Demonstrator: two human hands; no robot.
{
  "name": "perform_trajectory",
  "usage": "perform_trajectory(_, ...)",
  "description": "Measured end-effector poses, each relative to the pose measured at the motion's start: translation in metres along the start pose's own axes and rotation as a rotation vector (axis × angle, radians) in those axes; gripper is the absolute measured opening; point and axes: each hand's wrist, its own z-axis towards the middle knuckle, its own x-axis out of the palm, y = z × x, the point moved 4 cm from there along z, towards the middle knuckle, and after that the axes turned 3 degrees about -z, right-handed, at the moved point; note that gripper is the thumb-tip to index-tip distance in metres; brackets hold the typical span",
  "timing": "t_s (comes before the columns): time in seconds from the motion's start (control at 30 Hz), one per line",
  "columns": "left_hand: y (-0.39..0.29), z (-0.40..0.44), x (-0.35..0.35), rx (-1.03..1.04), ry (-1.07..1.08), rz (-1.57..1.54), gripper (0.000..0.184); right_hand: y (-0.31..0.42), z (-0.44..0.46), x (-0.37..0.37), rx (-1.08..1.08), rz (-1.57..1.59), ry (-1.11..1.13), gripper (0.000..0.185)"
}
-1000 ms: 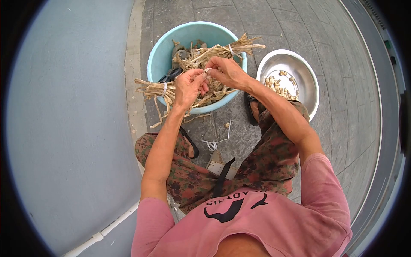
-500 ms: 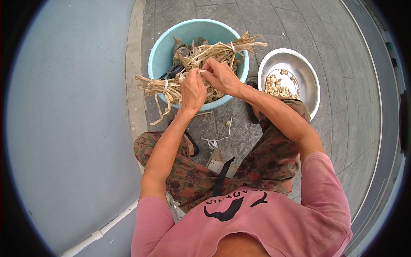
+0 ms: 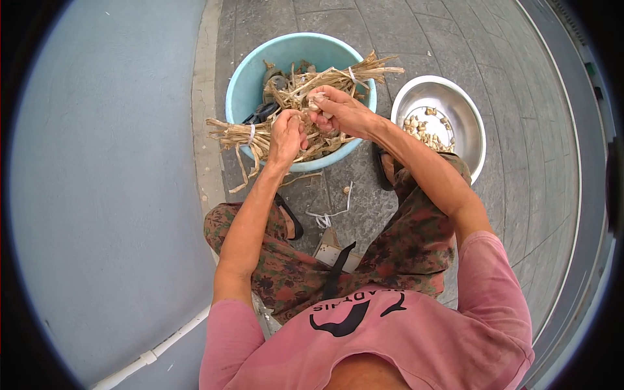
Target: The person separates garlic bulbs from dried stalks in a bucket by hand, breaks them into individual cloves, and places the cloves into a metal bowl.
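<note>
My right hand (image 3: 348,116) is closed around whitish garlic (image 3: 316,101), which shows between thumb and fingers. Just to its left, my left hand (image 3: 287,138) has its fingers curled together; what they hold, if anything, is hidden. A small gap separates the two hands. Both are above a light-blue tub (image 3: 236,91). Bundles of dried garlic stalks lie in it: one tied bundle (image 3: 227,132) sticks out over the left rim, another (image 3: 367,69) over the upper right rim.
A metal basin (image 3: 469,123) with loose garlic cloves (image 3: 419,130) stands right of the tub. White string (image 3: 323,220) lies on the paved floor between my feet. A blue-grey wall (image 3: 110,162) runs along the left. Dark objects (image 3: 262,112) sit inside the tub.
My hands have moved apart from touching each other. Garlic now shows in my right hand, and my left hand has shifted slightly down.
</note>
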Motion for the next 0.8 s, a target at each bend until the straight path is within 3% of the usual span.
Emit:
perform_trajectory(0.07,-0.002,0.002,-0.003,0.076,-0.019,0.459,0.019,-0.003,0.000,-0.006,-0.015,0.013,-0.003,0.021)
perform_trajectory(0.17,-0.018,-0.009,0.002,0.632,-0.148,0.674,0.022,-0.011,0.002,-0.014,-0.005,-0.071,-0.032,0.022)
perform_trajectory(0.27,-0.036,-0.005,-0.005,0.302,-0.117,0.292,0.026,-0.012,0.002,-0.017,-0.013,-0.256,-0.085,0.020)
perform_trajectory(0.4,-0.036,-0.006,0.004,0.332,-0.033,0.271,0.023,-0.007,-0.001,-0.012,-0.048,-0.464,-0.168,0.017)
perform_trajectory(0.53,-0.027,0.000,-0.001,0.212,-0.039,0.077,0.015,-0.003,-0.002,-0.007,-0.134,-0.656,-0.148,0.014)
perform_trajectory(0.63,-0.008,0.004,-0.003,-0.046,-0.003,-0.343,0.015,0.002,-0.004,-0.003,-0.189,-0.662,-0.114,0.014)
perform_trajectory(0.73,-0.011,0.000,-0.004,0.029,-0.109,-0.021,0.019,0.001,-0.005,-0.003,-0.190,-0.415,-0.141,0.016)
perform_trajectory(0.8,-0.022,-0.005,-0.004,0.096,-0.145,0.073,0.021,0.003,-0.006,-0.006,-0.215,-0.511,-0.186,0.017)
